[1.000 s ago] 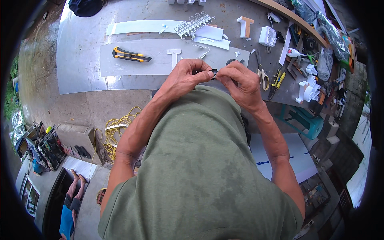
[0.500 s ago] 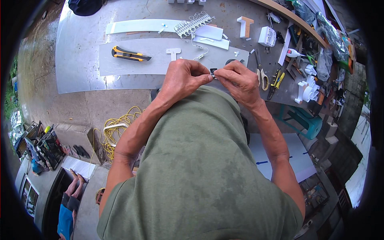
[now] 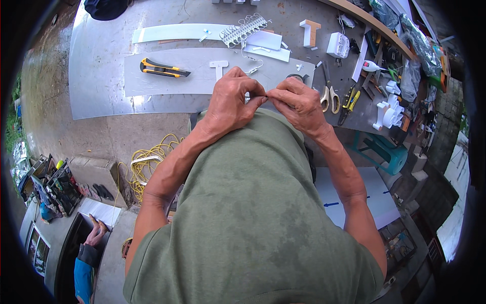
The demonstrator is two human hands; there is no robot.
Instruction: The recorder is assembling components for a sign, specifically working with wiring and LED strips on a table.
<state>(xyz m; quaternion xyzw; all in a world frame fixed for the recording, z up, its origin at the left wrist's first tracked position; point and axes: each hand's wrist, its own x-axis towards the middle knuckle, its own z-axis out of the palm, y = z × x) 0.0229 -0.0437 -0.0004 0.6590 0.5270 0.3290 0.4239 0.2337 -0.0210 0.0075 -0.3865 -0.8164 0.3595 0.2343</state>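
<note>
1. The left hand [image 3: 232,100] and right hand [image 3: 298,104] meet fingertip to fingertip above the worktop [image 3: 101,76].
2. Both sets of fingers pinch one tiny part [image 3: 266,94] between them, too small to identify.
3. A yellow utility knife [image 3: 163,68] lies well apart on the grey sheet [image 3: 152,83].

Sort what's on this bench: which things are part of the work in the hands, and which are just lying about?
In hand:
left hand and right hand, fingertips pinched together on something too small to identify
grey sheet right in front of the hands

Lying about:
yellow-black utility knife
white T-shaped piece
string of small white modules
scissors
pliers
coiled yellow cable on the floor
</note>
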